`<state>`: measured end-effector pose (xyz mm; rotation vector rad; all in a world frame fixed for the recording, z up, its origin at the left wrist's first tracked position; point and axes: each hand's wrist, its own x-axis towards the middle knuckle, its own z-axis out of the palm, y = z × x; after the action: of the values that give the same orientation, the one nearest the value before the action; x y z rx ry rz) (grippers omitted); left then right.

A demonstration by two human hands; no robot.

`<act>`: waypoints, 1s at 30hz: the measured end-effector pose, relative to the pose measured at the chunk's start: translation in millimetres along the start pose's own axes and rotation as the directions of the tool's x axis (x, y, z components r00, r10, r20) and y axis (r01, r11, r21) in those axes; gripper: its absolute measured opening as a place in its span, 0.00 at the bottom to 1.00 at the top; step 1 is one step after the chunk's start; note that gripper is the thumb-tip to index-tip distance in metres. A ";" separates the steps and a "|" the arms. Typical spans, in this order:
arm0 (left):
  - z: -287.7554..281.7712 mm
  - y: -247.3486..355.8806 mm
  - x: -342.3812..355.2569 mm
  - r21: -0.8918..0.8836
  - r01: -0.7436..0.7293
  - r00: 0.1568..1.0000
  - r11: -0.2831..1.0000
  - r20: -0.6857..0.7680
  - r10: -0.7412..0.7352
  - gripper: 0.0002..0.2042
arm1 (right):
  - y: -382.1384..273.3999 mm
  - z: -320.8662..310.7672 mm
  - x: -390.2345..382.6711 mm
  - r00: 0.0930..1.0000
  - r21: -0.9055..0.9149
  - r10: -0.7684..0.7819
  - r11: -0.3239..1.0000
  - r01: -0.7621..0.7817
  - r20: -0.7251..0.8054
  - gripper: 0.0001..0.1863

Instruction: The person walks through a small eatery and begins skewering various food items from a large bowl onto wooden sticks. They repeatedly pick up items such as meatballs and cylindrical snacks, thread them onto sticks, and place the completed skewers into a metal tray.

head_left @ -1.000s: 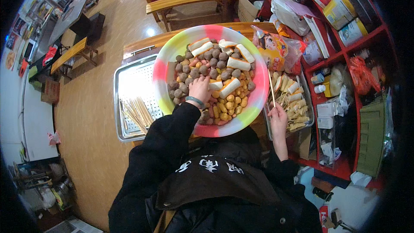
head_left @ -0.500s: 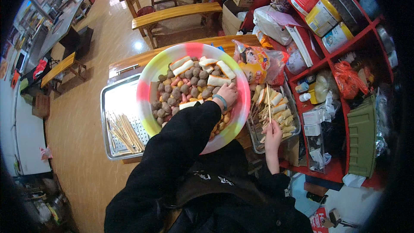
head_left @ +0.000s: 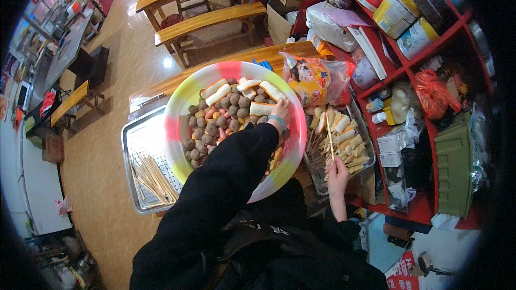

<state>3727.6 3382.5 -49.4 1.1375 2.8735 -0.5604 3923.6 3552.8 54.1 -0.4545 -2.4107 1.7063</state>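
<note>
A large round basin, mottled pink, yellow and white, holds brown meatballs, pinkish sausage pieces and white blocks with orange edges. Inside its right part, my left hand has its fingers curled down beside one white block; what they grip, if anything, is hidden. Upright between the closed fingers of my right hand is a thin wooden skewer with no food visible on it. Behind that hand sits a metal tray of skewered pale food.
At the left, a perforated metal tray carries a bundle of bare skewers. An orange printed plastic bag lies beyond the basin. Red shelves packed with tubs and bags rise on the right. A wooden bench stands farther off.
My left hand has shifted slightly toward the basin's far right side. My right hand still holds the skewer upright. The whole view has shifted a little.
</note>
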 end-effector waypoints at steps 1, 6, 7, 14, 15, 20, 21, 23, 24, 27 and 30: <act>-1.8 -2.1 -3.4 0.012 -0.001 0.996 1.000 -0.084 0.003 0.11 | -0.2 -0.1 0.2 1.000 -0.010 0.000 1.000 0.000 0.005 0.12; -1.3 -16.6 -8.1 -0.178 -0.112 0.989 0.978 -0.111 0.094 0.08 | -1.8 6.6 5.6 1.000 0.022 0.014 1.000 -0.014 0.013 0.11; -0.2 -17.0 -9.1 -0.169 -0.106 0.990 0.980 -0.107 0.089 0.08 | -2.4 9.6 6.6 1.000 0.014 0.002 1.000 -0.003 0.025 0.11; -12.6 -9.3 -16.7 -0.196 -0.023 1.000 0.980 -0.026 0.018 0.09 | -10.0 20.3 9.7 0.995 -0.015 0.001 1.000 0.000 0.096 0.12; -17.7 -13.5 -20.3 -0.194 -0.025 0.999 0.981 -0.051 0.016 0.09 | -11.7 20.0 10.2 0.994 -0.018 -0.001 1.000 0.003 0.109 0.12; -47.5 -52.0 -78.6 -0.556 -0.190 0.956 0.809 -0.291 0.024 0.22 | -19.7 21.5 12.4 0.996 -0.019 -0.065 0.998 0.066 0.061 0.11; -54.0 -54.4 -98.0 -0.611 -0.154 0.937 0.777 -0.340 -0.083 0.22 | -21.0 22.6 11.5 0.995 -0.015 -0.079 0.997 0.080 0.064 0.11; -65.2 -59.3 -140.3 -0.718 -0.091 0.899 0.690 -0.358 -0.253 0.23 | -23.5 25.7 10.0 0.993 0.003 -0.089 0.996 0.089 0.071 0.10; -68.1 -61.9 -163.6 -0.761 -0.085 0.868 0.644 -0.374 -0.327 0.24 | -24.4 28.4 8.7 0.992 0.010 -0.090 0.996 0.090 0.088 0.10; -66.4 -68.4 -228.2 -0.965 0.087 0.861 0.248 -0.052 -0.507 0.23 | -27.9 40.9 3.1 0.989 -0.005 -0.089 0.996 0.090 0.118 0.10; -50.0 -62.3 -269.6 -0.798 0.015 0.829 -0.603 0.347 -0.439 0.21 | -34.9 58.8 -5.0 0.969 0.066 -0.166 0.986 0.156 0.184 0.10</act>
<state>3891.6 3178.3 52.8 -0.1887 1.8406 2.1573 3905.5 3488.0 67.2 -0.0890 -2.4454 1.8069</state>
